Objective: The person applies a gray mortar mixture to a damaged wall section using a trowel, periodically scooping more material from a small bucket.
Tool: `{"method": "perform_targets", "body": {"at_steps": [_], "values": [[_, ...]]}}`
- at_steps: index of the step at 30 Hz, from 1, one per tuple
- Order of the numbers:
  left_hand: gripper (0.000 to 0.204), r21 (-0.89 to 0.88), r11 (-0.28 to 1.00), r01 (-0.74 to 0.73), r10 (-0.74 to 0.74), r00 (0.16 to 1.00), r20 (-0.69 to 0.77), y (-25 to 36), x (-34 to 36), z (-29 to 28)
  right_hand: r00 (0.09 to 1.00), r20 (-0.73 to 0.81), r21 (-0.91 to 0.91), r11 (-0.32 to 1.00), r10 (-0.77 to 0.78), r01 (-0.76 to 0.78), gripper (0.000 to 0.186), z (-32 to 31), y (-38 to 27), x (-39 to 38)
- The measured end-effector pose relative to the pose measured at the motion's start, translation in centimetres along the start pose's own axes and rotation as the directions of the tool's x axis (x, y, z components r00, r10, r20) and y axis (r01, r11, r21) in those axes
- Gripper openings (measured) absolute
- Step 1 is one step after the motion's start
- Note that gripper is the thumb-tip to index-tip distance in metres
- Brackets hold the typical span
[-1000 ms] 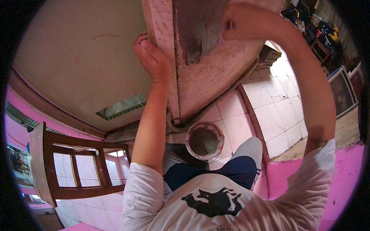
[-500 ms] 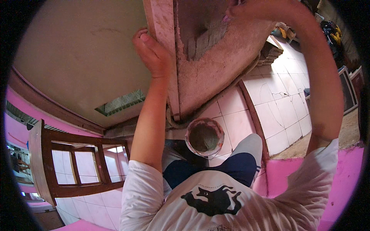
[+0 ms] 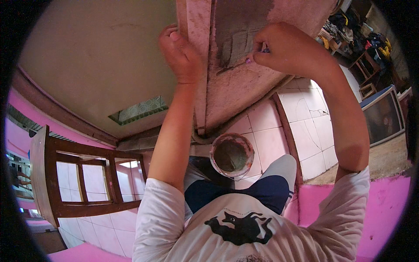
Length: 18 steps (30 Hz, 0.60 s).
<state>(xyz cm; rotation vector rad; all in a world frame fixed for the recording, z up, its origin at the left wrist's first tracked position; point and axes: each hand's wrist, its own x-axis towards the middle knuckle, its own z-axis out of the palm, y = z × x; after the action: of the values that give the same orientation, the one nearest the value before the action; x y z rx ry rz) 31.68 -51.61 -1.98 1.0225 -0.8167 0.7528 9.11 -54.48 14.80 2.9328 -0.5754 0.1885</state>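
My left hand (image 3: 180, 54) is closed around the left edge of a long, pale board (image 3: 200, 56) that stands at the wall corner. To the right of the board, my right hand (image 3: 283, 49) is closed on a trowel (image 3: 248, 60), of which a bit of purple handle shows; its blade is mostly hard to make out. The trowel is at the lower edge of a patch of wet grey mortar (image 3: 238, 43) on the rough pinkish wall (image 3: 240, 89). Below my hands, between my knees, a round bucket (image 3: 231, 155) with a smeared rim holds grey mortar.
A brown wooden stool or small table (image 3: 83, 209) lies to the left, its frame open. On the right are a framed panel (image 3: 384, 115) and a cluttered pile (image 3: 349, 30). White floor tiles (image 3: 305, 126), some cracked, run beside the wall. A small vent (image 3: 139, 111) pierces the left wall.
My right hand has come down and nearer along the wall, from the top of the view to the patch's lower edge. More grey mortar covers the patch. My left hand keeps its hold.
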Motion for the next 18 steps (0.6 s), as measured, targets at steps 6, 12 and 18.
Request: {"method": "perform_targets", "body": {"at_steps": [6, 12, 18], "values": [[0.046, 0.016, 1.000, 0.015, -0.015, 1.000, 0.002, 0.1, 0.0, -0.2, 0.998, 0.046, -0.017, 0.999, 0.047, -0.046, 0.028, -4.3, -0.6, 2.2], [0.049, -0.058, 0.996, 0.064, -0.065, 0.998, -0.010, -0.5, -0.1, 0.4, 0.999, 0.011, -0.061, 0.997, 0.040, -0.040, 0.033, -10.1, -3.4, -0.4], [0.047, -0.026, 0.998, 0.049, -0.049, 0.999, 0.006, -0.1, 0.1, -0.5, 0.966, 0.240, 0.052, 0.993, 0.093, -0.109, 0.031, -7.9, -1.0, 0.9]]}}
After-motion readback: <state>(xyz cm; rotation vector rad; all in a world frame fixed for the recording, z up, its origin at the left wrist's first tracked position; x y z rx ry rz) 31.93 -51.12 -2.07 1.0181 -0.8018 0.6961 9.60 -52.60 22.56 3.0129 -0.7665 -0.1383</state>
